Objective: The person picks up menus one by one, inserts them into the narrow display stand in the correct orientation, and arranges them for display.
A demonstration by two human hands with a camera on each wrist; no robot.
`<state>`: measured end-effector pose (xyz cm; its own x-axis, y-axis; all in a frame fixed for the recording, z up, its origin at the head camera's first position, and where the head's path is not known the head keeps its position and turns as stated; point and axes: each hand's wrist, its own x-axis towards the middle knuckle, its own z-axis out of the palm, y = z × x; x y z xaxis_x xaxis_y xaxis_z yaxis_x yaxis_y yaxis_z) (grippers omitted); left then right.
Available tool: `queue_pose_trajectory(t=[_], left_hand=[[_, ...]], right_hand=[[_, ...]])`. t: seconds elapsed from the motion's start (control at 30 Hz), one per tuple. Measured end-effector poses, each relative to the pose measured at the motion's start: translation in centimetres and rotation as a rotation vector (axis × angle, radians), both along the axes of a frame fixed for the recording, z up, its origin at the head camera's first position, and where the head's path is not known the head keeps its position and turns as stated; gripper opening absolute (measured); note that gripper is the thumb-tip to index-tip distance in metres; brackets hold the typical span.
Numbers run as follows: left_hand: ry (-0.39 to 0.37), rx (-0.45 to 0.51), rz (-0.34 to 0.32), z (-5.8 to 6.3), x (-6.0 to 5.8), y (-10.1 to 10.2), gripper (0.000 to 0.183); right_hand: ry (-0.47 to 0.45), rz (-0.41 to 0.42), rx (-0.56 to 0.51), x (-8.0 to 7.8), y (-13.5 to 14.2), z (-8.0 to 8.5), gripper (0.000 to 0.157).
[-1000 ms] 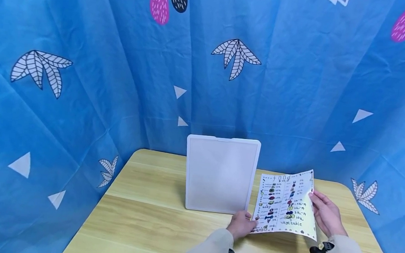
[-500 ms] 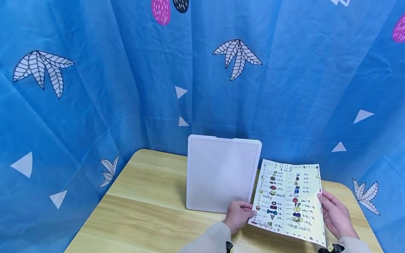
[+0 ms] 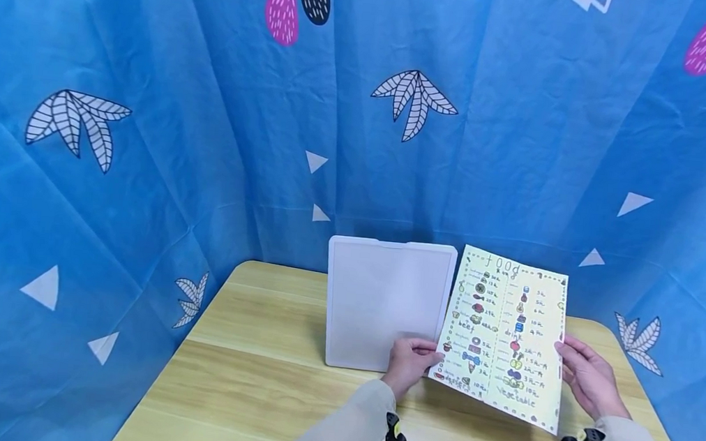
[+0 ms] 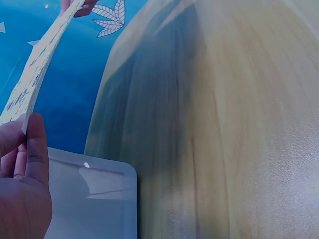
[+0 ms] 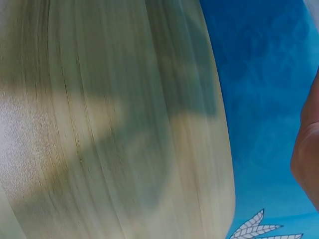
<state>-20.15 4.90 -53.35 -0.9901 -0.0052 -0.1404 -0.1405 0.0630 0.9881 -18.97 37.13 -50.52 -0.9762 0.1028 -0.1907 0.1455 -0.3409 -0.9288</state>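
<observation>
A paper menu (image 3: 500, 335) headed "food", with small coloured drawings and handwritten prices, is held up off the table in the head view, its printed side toward me. My left hand (image 3: 409, 365) pinches its lower left edge between thumb and fingers; the left wrist view shows that thumb and the sheet (image 4: 42, 64) almost edge-on. At the right edge my right hand (image 3: 591, 378) grips the sheet, thumb in front. Just left of the menu stands a white rectangular board (image 3: 386, 304) with a raised rim. Only part of my right hand (image 5: 309, 144) appears in the right wrist view.
The light wooden table (image 3: 239, 365) has rounded back corners. A blue patterned curtain (image 3: 491, 155) hangs behind it and along both sides. The board stands near the table's back edge, close to my left hand.
The menu has been raised and tilted more upright, its top edge now higher against the curtain. My left hand has moved slightly up and left, my right hand slightly right.
</observation>
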Motion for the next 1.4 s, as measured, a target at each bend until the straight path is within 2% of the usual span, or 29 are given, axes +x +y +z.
queue_pose_trajectory(t=[0.17,0.33,0.63,0.93,1.17,1.4], left_hand=[[0.022,0.008,-0.009,0.3,-0.1,-0.2,0.014],[0.038,0.011,-0.03,0.6,0.0,-0.4,0.014],[0.071,0.013,-0.05,1.7,-0.3,-1.1,0.015],[0.12,-0.006,-0.055,2.7,-0.8,-1.3,0.015],[0.109,-0.006,-0.066,3.8,-1.2,-1.4,0.015],[0.132,-0.03,-0.08,4.6,-1.3,-1.9,0.014]], right_hand=[[-0.004,-0.009,0.025,0.1,-0.1,0.0,0.015],[0.015,-0.008,0.004,0.2,-0.2,0.1,0.015],[0.087,0.008,-0.017,0.0,-0.4,0.4,0.016],[0.126,0.014,-0.057,-0.2,-0.3,1.2,0.02],[0.15,0.034,-0.097,-0.3,-0.2,1.9,0.02],[0.177,0.048,-0.105,-0.4,-0.5,2.6,0.02]])
